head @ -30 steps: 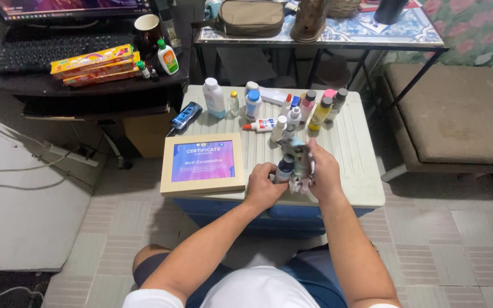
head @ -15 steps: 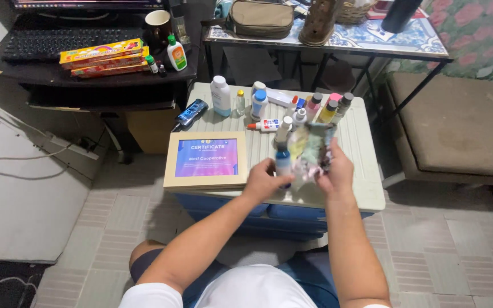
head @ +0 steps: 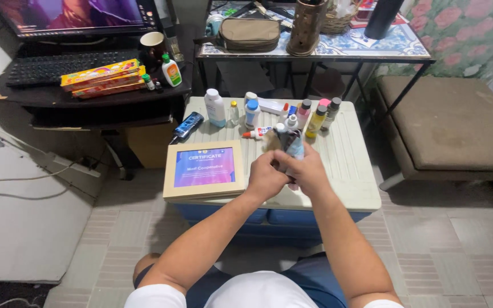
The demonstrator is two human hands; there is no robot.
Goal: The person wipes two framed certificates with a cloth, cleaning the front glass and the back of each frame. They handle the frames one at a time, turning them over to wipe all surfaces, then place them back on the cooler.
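Both hands met over the cooler lid (head: 349, 165), closed around a small clutch of bottles (head: 289, 142); the left hand (head: 266, 177) and right hand (head: 309, 171) hid most of it, so the count was unclear. Behind stood more little bottles (head: 315, 117). A framed certificate (head: 203, 169) lay just left.

One cam only, head-mounted, looking steeply down and fwd over the person's own arms. Left hand (head: 265, 178) and right hand (head: 308, 171) are sitting near frame centre, at arm's length. Cooler lid (head: 346, 159) is lying under them, desk (head: 81, 97) beyond-left, bench (head: 452, 122) to the right. No 2nd view sharing anything.
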